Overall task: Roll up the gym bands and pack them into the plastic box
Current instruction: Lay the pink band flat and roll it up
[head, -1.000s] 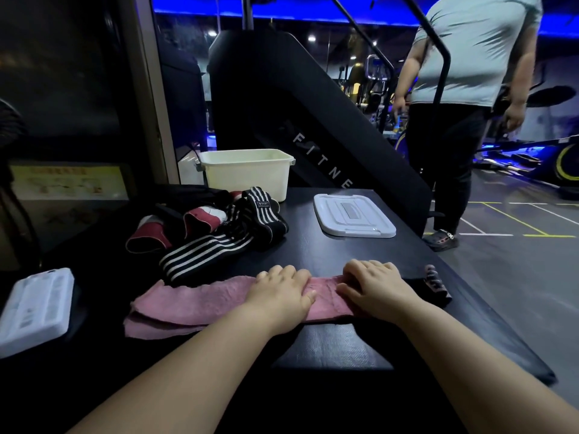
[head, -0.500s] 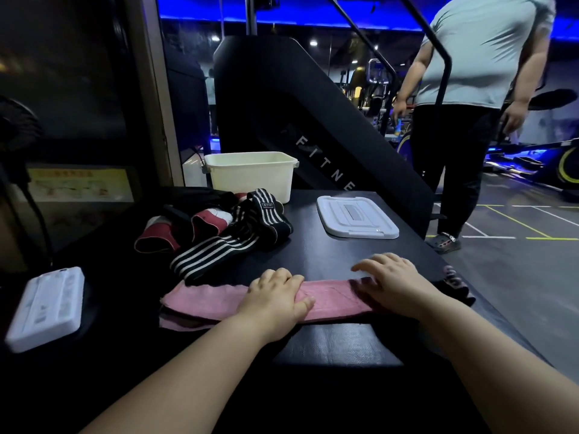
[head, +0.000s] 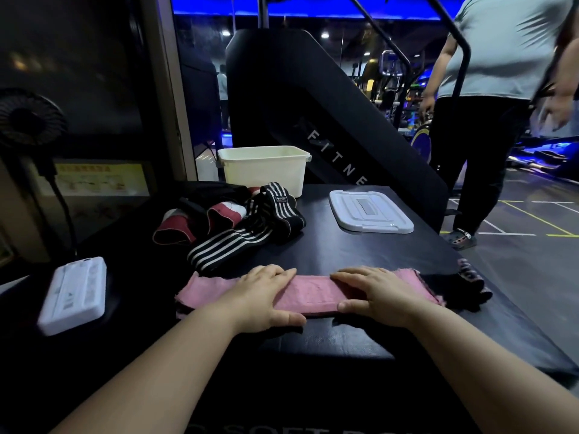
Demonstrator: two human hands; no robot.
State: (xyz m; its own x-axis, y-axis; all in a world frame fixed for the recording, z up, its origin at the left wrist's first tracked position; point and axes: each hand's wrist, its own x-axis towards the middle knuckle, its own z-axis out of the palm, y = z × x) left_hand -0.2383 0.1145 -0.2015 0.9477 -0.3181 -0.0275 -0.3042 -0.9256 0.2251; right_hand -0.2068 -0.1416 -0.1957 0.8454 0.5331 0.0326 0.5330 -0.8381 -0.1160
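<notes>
Dim gym, blue ceiling glow, wide-angle edge distortion, slight blur.

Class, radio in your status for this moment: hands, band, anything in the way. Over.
Left hand and right hand both flat on pink band. Band unrolled on table. Plastic box open, lid beside it. Striped bands heaped between band and box.

White letters "FITNE" are running down the slanted black machine panel point(head: 338, 164), and partly cut-off lettering reading "SOFT" is showing on the black padded platform's point(head: 329, 343) front face.
</notes>
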